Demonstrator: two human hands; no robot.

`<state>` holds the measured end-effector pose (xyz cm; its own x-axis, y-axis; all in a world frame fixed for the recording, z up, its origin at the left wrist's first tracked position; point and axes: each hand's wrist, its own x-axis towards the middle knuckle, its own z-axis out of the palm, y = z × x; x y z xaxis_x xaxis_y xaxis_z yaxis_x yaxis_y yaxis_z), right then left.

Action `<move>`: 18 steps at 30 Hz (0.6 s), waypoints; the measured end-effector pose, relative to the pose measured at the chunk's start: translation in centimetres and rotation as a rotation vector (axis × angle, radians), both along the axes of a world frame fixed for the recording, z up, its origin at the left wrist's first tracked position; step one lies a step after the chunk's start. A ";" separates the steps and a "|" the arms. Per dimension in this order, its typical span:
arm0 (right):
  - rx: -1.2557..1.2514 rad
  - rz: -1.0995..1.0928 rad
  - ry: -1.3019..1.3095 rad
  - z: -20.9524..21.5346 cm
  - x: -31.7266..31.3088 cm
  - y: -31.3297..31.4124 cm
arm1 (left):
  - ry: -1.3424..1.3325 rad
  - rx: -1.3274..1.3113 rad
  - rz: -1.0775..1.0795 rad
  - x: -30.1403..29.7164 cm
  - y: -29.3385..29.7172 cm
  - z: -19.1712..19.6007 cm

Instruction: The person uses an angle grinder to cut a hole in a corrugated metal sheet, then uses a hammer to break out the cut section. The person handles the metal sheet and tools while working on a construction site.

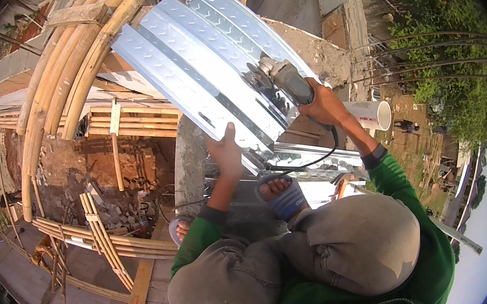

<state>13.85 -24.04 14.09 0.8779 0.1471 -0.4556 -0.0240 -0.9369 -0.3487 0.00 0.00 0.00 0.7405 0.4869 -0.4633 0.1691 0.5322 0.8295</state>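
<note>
Grey-brown trousered knees (359, 247), creased cloth, bulge up front. Past them there's a shiny ribbed metal sheet (201, 67), dimpled, far end clipped, sitting over a rough concrete ledge (188, 167). Chunky angle grinder (291, 80) near the sheet's right edge, business end lost in reflections. Right hand (321, 107) is wrapped round it; left hand (225, 154) clamps the sheet's lower edge, fingers hidden underneath.

Losing fingers of the left hand (224, 156) under the ribbed metal sheet (185, 59); clipping its far corner at top edge. Not making out every finger of the right hand (325, 105) on the angle grinder (292, 82). Blurring around the disc (258, 73). Seeing only part of the left foot (184, 228) past the green sleeve (198, 240).
</note>
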 end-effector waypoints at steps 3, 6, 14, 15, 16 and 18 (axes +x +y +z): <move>-0.044 -0.021 -0.001 0.3 -0.1 0.1 | 0.007 0.009 0.001 -0.2 -0.3 0.3; -0.050 -0.036 0.003 0.8 -0.5 0.2 | 0.038 0.027 -0.006 -0.5 -0.8 0.5; -0.057 0.007 -0.015 0.3 0.2 0.5 | 0.015 0.065 0.010 -0.1 -0.2 0.1; -0.064 0.015 -0.004 0.3 0.3 0.5 | 0.019 0.070 0.010 -0.1 -0.3 0.1; -0.068 0.020 0.006 0.2 0.4 0.5 | 0.023 0.077 0.010 0.0 -0.3 0.1; -0.075 0.028 0.009 0.2 0.6 0.6 | 0.020 0.074 0.005 0.0 -0.2 0.2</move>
